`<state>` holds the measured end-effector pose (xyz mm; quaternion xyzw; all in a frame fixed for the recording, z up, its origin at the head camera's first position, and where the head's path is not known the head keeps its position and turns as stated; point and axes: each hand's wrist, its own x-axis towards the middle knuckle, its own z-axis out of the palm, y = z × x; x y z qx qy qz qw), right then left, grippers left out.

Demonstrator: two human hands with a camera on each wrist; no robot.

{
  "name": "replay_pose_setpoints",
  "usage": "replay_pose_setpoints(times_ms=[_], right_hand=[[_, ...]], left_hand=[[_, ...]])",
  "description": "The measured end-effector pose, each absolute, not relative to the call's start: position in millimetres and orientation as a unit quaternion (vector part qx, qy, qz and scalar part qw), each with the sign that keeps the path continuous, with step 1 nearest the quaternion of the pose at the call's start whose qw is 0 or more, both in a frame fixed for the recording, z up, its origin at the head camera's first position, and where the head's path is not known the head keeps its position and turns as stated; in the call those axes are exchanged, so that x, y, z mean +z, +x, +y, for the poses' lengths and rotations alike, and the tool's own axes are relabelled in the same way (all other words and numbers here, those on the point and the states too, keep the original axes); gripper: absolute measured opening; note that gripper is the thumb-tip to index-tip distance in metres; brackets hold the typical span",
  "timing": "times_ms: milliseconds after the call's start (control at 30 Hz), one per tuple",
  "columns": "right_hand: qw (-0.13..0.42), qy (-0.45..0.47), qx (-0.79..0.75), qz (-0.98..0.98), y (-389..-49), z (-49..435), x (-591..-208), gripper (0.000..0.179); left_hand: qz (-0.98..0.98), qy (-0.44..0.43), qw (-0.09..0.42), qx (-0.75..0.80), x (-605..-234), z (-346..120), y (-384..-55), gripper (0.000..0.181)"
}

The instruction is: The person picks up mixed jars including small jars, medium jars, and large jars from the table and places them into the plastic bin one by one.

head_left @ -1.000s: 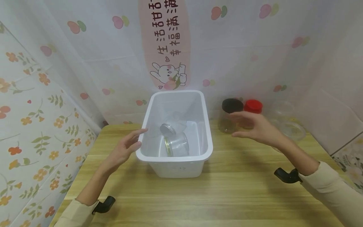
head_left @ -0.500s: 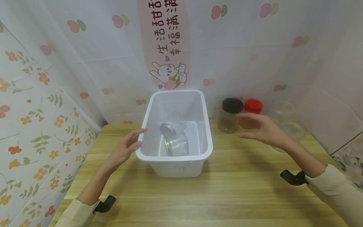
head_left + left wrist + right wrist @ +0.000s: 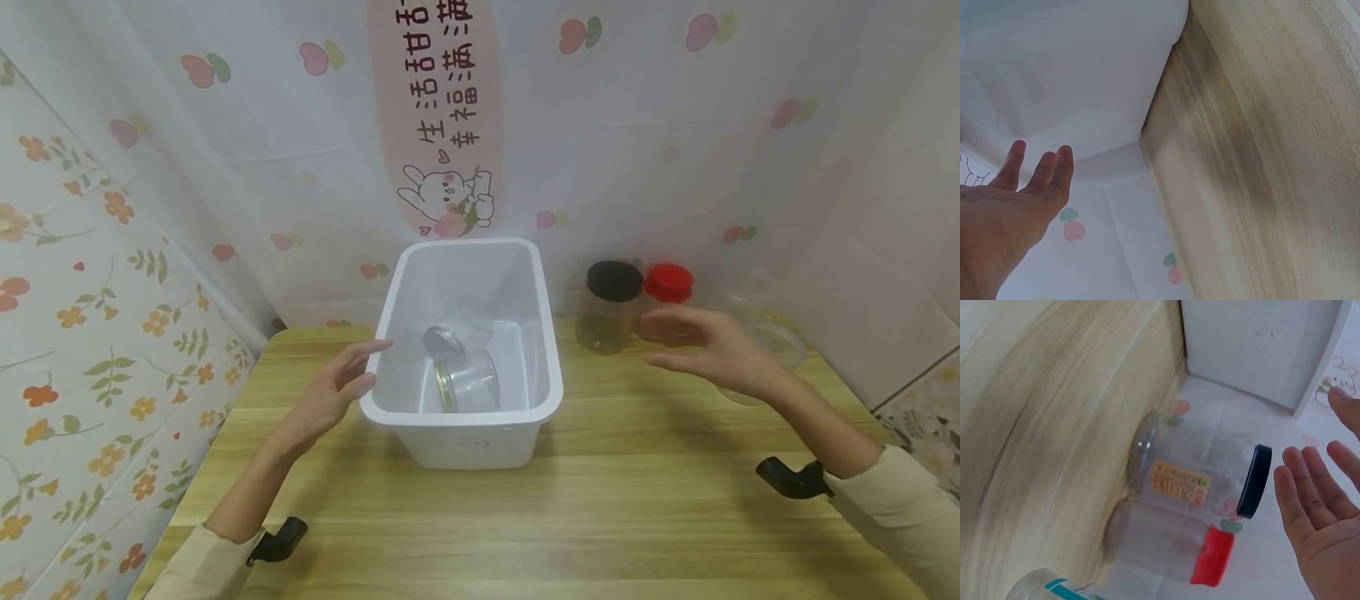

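My left hand (image 3: 326, 396) has its fingers extended at the left rim of a white plastic bin (image 3: 468, 446); the fingertips seem to touch the rim. Inside the bin lie a clear jar with a gold lid (image 3: 468, 387) and one with a silver lid (image 3: 444, 342), both on their sides. My right hand (image 3: 716, 350), fingers spread and holding nothing, hovers in front of a clear jar with a red lid (image 3: 669, 283). Left of that jar stands a larger clear jar with a black lid (image 3: 613, 283). An orange label (image 3: 1180, 482) shows on it in the right wrist view.
Clear containers (image 3: 780, 343) stand at the right, partly behind the right hand. A clear item with a teal band (image 3: 1063, 589) peeks in at the lower edge of the right wrist view. Behind the wooden table (image 3: 480, 533) hangs a patterned curtain (image 3: 622, 150).
My right hand has drifted right, from in front of the black-lidded jar to in front of the red-lidded one. The left hand and the bin stay where they were.
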<state>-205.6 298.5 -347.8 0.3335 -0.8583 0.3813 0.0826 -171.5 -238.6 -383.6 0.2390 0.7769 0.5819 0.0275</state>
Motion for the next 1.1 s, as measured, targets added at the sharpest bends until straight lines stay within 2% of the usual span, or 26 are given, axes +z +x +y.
replay_pose_setpoints(times_ms=[333, 767, 1100], right_hand=[[0.077, 0.32, 0.376, -0.866, -207, 317, -353, 0.053], [0.064, 0.263, 0.385, -0.882, -202, 335, -351, 0.043], [0.096, 0.239, 0.396, -0.882, -199, 355, -351, 0.043]], left_hand=[[0.779, 0.238, 0.025, 0.579, -382, -237, -170, 0.041], [0.78, 0.243, 0.018, 0.577, -381, -236, -169, 0.041], [0.797, 0.216, 0.042, 0.562, -373, -242, -169, 0.046]])
